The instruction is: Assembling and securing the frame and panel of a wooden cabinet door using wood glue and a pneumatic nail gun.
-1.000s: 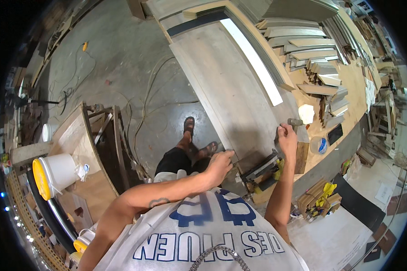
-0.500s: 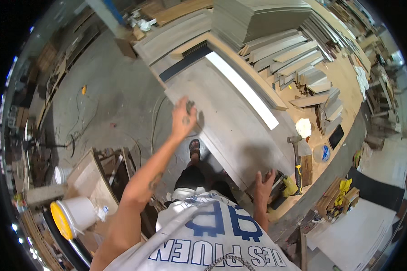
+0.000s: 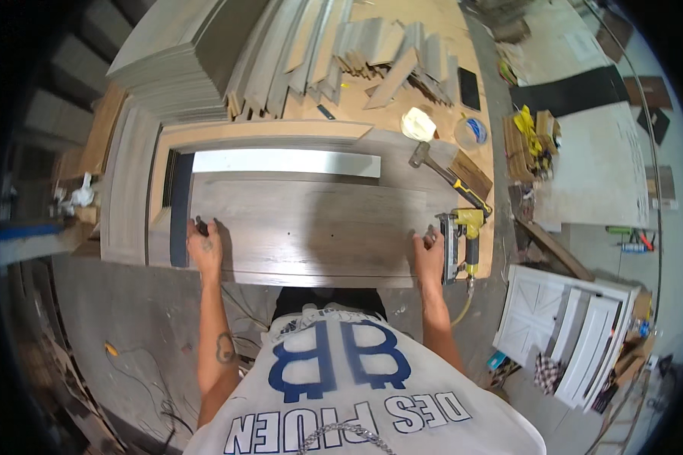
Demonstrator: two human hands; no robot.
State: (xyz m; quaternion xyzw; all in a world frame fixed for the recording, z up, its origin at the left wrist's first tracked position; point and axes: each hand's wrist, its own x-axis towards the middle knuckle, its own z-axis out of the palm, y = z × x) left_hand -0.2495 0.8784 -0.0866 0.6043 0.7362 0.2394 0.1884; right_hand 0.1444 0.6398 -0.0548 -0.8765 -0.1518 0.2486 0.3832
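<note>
A grey wood-grain panel (image 3: 303,208) with two small dark holes lies flat in front of me. My left hand (image 3: 206,246) is over its left end, fingers curled round a small dark object (image 3: 201,225) whose kind I cannot make out. Over the right end is my right hand (image 3: 429,258), its fingers pinched together; what they hold, if anything, is too small to name. A yellow-green nail gun (image 3: 469,224) with a hose lies just right of that hand. Along the panel's far side runs a white strip (image 3: 288,162), and a dark strip (image 3: 180,208) crosses its left end.
Beyond the panel stand a tall stack of grey boards (image 3: 167,68) and several loose mitred strips (image 3: 319,45). At the right lie a hammer (image 3: 448,176), a clear round tub (image 3: 470,133), a phone (image 3: 469,88) and a cream-white lump (image 3: 417,123). White panels (image 3: 561,326) lean beyond the table's right end.
My view has turned and shifted, so the panel now lies straight across in front of me. Both hands stay near its two ends, the left one still with the small dark object.
</note>
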